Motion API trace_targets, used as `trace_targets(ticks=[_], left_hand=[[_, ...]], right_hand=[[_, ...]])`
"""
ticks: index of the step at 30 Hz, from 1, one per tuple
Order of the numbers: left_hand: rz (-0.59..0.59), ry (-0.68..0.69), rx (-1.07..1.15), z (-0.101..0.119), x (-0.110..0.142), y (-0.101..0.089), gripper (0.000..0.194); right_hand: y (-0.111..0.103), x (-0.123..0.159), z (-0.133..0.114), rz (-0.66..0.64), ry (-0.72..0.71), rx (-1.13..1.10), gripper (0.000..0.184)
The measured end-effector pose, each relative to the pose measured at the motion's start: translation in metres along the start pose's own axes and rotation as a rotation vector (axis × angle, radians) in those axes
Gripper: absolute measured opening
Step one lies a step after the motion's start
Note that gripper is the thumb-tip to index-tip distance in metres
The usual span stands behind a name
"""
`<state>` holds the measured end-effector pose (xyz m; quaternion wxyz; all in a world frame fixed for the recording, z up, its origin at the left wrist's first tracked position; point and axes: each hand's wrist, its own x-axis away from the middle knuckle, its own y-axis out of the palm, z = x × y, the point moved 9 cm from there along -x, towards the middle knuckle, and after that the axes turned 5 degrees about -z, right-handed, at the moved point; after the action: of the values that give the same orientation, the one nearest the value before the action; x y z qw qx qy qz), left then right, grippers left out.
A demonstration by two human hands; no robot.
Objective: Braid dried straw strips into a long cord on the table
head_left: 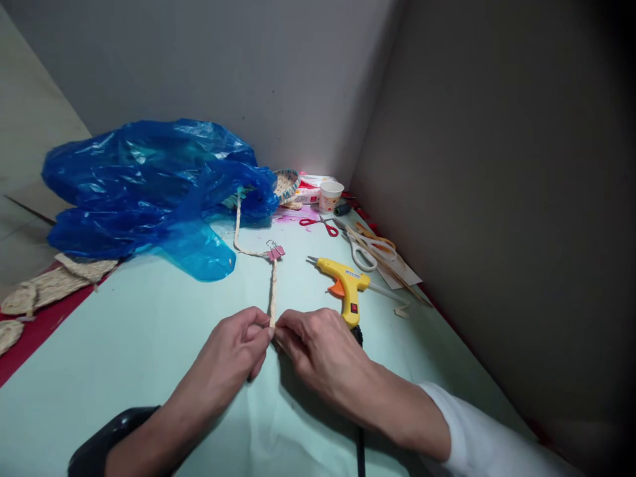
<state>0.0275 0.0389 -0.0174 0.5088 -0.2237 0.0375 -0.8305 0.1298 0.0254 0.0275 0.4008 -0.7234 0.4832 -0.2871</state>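
Observation:
A pale braided cord (pixel 273 291) runs toward me over the light green tabletop, its near end pinched in both hands. My left hand (pixel 243 344) grips it from the left with thumb and finger. From the right, my right hand (pixel 313 344) pinches it at almost the same spot, the fingertips nearly meeting. Farther up, a pink binder clip (pixel 275 252) is clamped on the cord. Beyond the clip the cord bends left and goes up into a blue plastic bag (pixel 159 185). What lies under my right fingers is hidden.
A yellow glue gun (pixel 350 281) lies just beyond my right hand, its black cable running toward me. Red scissors (pixel 322 225), white-handled scissors (pixel 362 255), a paper cup (pixel 330 196) and a small woven basket (pixel 287 185) sit farther back. Woven pieces (pixel 59 288) lie left. Walls rise behind and right.

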Motion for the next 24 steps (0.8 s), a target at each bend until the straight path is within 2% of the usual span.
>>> trace_targets(ticks=[3,6,9,12,16,24], left_hand=[[0.037,0.001,-0.048,0.002,0.002,-0.002,0.019],[0.037,0.022,0.007,0.003,0.001,-0.001,0.017],[0.053,0.036,0.091,0.000,-0.001,-0.003,0.016],[0.032,0.003,0.160,-0.008,-0.005,-0.001,0.020],[0.014,0.005,0.193,-0.010,-0.008,-0.001,0.023],[-0.076,-0.025,0.312,-0.011,-0.005,0.002,0.023]], right_hand=[[-0.005,0.005,-0.012,0.082,-0.094,0.195,0.021],[-0.006,0.014,-0.027,0.211,-0.232,0.336,0.013],[0.001,0.025,-0.041,0.333,-0.364,0.474,0.011],[0.012,0.032,-0.051,0.364,-0.461,0.580,0.015],[0.014,0.039,-0.063,0.393,-0.581,0.603,0.016],[0.019,0.047,-0.070,0.484,-0.708,0.567,0.012]])
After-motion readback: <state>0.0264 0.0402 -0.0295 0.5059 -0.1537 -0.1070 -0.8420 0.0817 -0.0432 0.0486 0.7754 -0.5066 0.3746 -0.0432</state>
